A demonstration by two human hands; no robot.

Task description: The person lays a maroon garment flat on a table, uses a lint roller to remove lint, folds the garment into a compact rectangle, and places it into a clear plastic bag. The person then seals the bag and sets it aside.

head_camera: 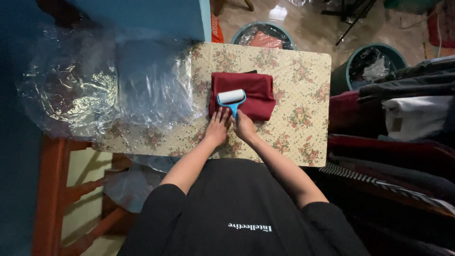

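Seemingly, right hand [244,125] fingers grip lint roller [231,99]; left hand [218,129] flattens, fingers released, on folded maroon cloth [251,92].

Folded dark-red garment [246,95], lying flat at mid-table. Blue-handled lint roller [231,98] with white roll rests upon it, handle angled toward the garment's near edge.

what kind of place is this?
Likely a home garment-packing or laundry corner: folded maroon garment on a floral-covered table, clear plastic bags beside it, stacked folded clothes at right.
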